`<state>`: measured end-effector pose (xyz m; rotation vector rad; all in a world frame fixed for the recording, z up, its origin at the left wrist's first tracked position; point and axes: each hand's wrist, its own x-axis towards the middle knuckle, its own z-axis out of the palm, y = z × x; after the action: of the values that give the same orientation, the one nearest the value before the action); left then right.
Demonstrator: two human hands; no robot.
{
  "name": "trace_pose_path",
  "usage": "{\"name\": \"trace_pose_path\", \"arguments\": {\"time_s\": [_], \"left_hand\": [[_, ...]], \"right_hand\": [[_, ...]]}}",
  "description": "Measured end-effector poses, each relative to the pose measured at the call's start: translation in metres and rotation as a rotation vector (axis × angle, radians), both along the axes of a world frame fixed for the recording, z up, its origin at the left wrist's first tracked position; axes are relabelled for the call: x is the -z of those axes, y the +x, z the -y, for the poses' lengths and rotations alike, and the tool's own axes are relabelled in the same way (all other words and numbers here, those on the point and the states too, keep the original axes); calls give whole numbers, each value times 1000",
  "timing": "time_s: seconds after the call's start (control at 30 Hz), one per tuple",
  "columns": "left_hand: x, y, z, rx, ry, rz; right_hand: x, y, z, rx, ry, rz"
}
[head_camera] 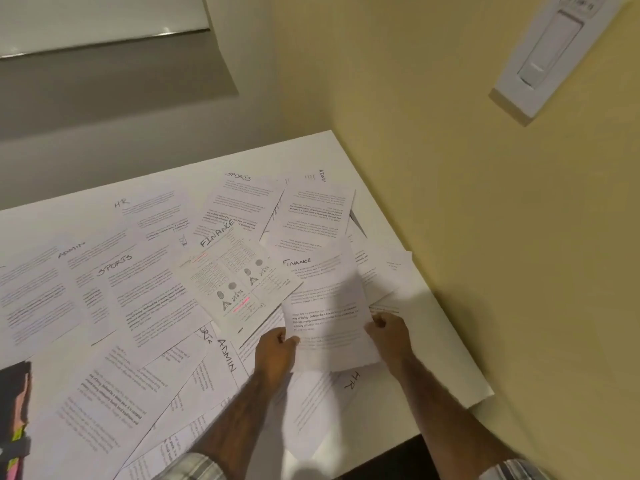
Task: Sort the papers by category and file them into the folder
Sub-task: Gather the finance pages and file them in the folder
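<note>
I hold a printed sheet headed FINANCE (325, 306) upright over the table. My left hand (275, 355) grips its lower left edge and my right hand (389, 336) grips its lower right edge. Beside it lies a second FINANCE sheet (235, 282) with charts and pink highlights. Several loose sheets cover the table: SPORTS (138, 299), another SPORTS (239, 199), ADMIN (34, 292), an ADMIN sheet (214, 372) near my left forearm, HR (152, 216), and an HR sheet (325, 400) under my hands. A dark folder (14, 403) with coloured tabs shows at the left edge.
The white table (446, 344) ends at a yellow wall (485, 202) on the right, close to my right arm. A white switch plate (550, 53) is mounted on that wall. A grey wall and a white ledge lie behind the table.
</note>
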<state>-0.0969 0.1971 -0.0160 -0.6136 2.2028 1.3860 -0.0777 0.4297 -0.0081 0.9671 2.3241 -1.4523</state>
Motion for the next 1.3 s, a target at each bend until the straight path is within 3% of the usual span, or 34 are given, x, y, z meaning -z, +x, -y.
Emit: {"name": "trace_pose_path", "arguments": {"time_s": [0.33,0.6,0.9,1.13,1.3], "left_hand": [[-16,17,20,72,133,45],[-37,36,50,3,175,25],[-41,45,114,-202,108,-25],[-43,40,159,-335,50,-41],[-37,0,172,-186,-159,-96]], "right_hand": [[2,38,-16,135,-330,75],[-19,28,19,18,-458,31],[-44,-14,80,-155,-332,-61],[-49,-29,122,-137,-250,-82],[-52,-18,117,-100,-189,-78]]}}
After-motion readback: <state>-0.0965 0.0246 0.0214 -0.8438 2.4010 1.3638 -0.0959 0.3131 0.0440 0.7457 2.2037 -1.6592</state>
